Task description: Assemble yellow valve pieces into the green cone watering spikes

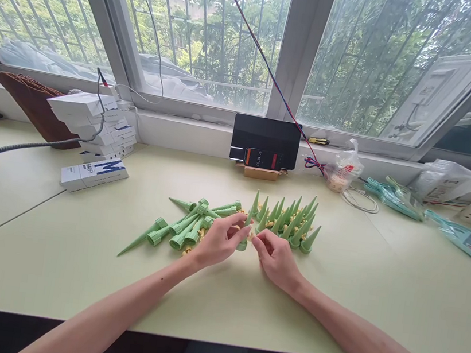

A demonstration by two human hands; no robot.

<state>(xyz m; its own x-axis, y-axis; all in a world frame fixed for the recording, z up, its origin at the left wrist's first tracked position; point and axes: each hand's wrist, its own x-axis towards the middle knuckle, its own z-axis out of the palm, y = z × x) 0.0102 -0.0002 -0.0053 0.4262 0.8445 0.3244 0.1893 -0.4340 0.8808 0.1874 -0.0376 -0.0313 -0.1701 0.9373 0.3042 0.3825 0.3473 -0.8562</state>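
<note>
On the pale green table (54, 268), my left hand (219, 240) is pinched around an upright green cone spike (245, 237). My right hand (276, 256) is closed beside it, fingertips touching the spike's lower part and a small yellowish piece I cannot make out. Left of my hands, several longer green spikes (180, 228) lie flat in a pile. Just behind my hands, several green cones (288, 221) stand upright in a cluster, points up.
A dark tablet (265, 140) with a phone (262, 158) leans on the sill behind. White boxes (95, 120) are stacked at the left, one box (93, 173) lying flat. A plastic bag (343, 170), white cable and teal packets (461, 238) sit at the right.
</note>
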